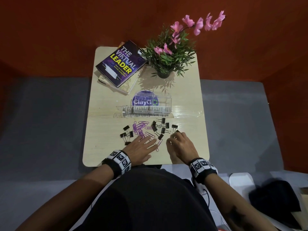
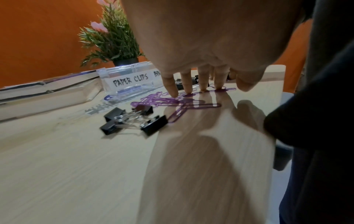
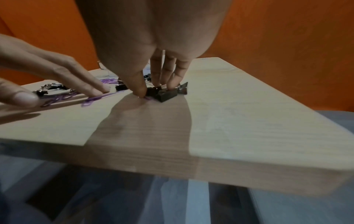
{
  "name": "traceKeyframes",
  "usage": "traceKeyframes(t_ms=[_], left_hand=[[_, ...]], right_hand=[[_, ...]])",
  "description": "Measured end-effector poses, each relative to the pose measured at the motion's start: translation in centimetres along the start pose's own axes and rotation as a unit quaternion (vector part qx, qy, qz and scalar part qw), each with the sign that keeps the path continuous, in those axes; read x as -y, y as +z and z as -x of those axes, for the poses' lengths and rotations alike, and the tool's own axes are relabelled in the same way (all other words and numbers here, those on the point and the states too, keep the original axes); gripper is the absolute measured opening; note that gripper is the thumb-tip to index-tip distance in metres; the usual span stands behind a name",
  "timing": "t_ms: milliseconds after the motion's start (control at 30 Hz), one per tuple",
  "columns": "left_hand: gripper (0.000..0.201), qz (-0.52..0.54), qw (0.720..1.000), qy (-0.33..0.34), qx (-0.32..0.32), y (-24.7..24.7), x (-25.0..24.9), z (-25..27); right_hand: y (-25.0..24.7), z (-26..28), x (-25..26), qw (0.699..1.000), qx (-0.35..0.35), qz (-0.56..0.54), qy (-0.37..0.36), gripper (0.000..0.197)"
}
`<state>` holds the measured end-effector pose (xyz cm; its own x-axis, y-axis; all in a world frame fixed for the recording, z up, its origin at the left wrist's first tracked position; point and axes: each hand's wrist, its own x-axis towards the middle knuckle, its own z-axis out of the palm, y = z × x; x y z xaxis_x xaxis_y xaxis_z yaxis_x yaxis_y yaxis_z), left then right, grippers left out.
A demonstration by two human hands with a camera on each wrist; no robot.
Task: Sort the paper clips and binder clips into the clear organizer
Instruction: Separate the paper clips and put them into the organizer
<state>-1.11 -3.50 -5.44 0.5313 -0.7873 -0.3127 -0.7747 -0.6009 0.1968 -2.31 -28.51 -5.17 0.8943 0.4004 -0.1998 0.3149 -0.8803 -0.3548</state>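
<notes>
A clear organizer stands mid-table, its front labelled PAPER CLIPS on the left and a second word on the right. Purple paper clips lie scattered in front of it, with black binder clips to their left and right. My left hand lies flat, its straight fingertips pressing on the near paper clips. My right hand is curled at the right end of the pile. Its thumb and fingers pinch a binder clip that rests on the table.
A stack of books and a potted plant with pink flowers take up the back of the small wooden table. The table's near edge is just behind my wrists. An orange wall stands behind the table.
</notes>
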Motion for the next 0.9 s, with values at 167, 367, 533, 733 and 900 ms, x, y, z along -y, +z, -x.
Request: traceKeyframes(t_ms=[167, 367, 533, 733, 900], left_hand=[[0.051, -0.012, 1.0, -0.021, -0.013, 0.0, 1.7, 1.3], [0.052, 0.023, 0.987, -0.15, -0.054, -1.6, 2.9, 0.5], [0.058, 0.042, 0.98, -0.19, -0.031, -1.7, 4.2, 0.3], [0.056, 0.036, 0.987, -0.158, -0.021, -1.9, 3.0, 0.0], [0.052, 0.046, 0.985, -0.164, -0.044, -2.7, 2.3, 0.5]], right_hand=[[-0.9, -1.2, 0.7, 0.999, -0.043, -0.019, -0.012, 0.04], [-1.6, -5.7, 3.9, 0.998, 0.033, 0.048, -0.035, 0.067], [-1.6, -6.0, 3.1, 0.995, 0.058, 0.075, -0.019, 0.055], [-1.3, -4.0, 0.8, 0.995, 0.058, 0.083, 0.024, 0.071], [-1.5, -3.5, 1.2, 0.998, 0.002, 0.057, 0.03, 0.048]])
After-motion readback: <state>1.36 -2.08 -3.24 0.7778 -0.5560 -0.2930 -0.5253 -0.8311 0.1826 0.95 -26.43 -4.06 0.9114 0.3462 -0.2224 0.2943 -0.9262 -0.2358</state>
